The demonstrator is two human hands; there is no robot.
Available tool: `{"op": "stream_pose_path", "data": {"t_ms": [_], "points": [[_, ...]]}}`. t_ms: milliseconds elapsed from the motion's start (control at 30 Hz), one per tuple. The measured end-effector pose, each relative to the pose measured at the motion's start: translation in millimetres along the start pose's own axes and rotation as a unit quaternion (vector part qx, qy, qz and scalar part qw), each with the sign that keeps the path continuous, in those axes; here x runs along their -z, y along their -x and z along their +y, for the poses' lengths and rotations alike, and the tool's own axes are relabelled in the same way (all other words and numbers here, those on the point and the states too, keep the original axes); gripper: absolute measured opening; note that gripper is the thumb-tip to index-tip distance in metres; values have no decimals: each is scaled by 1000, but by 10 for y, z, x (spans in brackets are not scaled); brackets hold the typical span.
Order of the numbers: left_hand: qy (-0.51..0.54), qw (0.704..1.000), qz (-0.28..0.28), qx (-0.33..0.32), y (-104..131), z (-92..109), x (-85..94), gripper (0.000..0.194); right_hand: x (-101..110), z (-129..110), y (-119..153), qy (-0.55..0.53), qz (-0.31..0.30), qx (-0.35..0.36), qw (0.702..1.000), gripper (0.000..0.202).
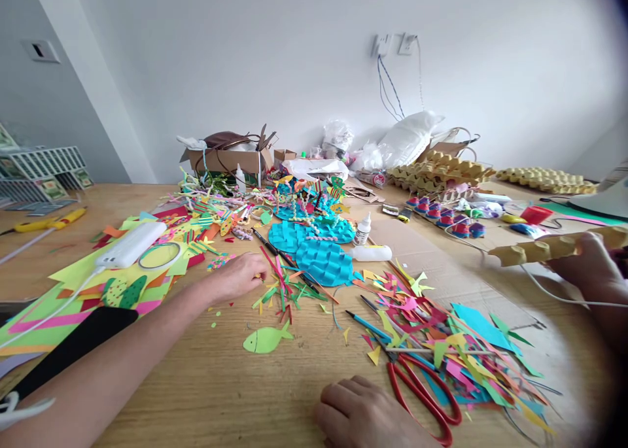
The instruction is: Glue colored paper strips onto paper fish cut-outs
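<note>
My left hand (240, 278) reaches over the table with its fingers curled together, beside a heap of thin paper strips (282, 275). What its fingertips hold, if anything, is too small to make out. Near the front edge my right hand (366, 412) rests with fingers folded under, their tips hidden. Just right of it lie red-handled scissors (422, 396), by a pile of coloured paper scraps (461, 363). Between my hands is a green paper fish (267, 339). Blue folded-paper pieces (324, 261) lie farther back, next to a glue bottle (363, 229).
At the right, another person's hand (589, 261) holds an egg carton strip (530, 248). A white power bank (131, 245) sits on coloured paper at left. A yellow glue gun (52, 222) lies farther left. Stacked egg trays (441, 170) and a cardboard box (230, 163) stand along the wall.
</note>
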State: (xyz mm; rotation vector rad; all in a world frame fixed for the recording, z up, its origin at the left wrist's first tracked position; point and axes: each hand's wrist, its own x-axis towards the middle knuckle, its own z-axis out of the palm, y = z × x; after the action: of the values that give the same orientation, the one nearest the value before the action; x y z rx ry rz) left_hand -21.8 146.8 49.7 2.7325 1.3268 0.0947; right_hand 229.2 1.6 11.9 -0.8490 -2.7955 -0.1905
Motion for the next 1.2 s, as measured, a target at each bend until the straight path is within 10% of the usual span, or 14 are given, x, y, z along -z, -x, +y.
{"op": "stream_pose_path", "data": {"t_ms": [533,1200], "points": [[13,999,-29,44,38,191,-114,13,-27,-23,-1,-7,-1,5,1000,18],[202,972,35,118,-8,-266,23,16,-19,38,-55,-25,-4,-17,1000,19]]}}
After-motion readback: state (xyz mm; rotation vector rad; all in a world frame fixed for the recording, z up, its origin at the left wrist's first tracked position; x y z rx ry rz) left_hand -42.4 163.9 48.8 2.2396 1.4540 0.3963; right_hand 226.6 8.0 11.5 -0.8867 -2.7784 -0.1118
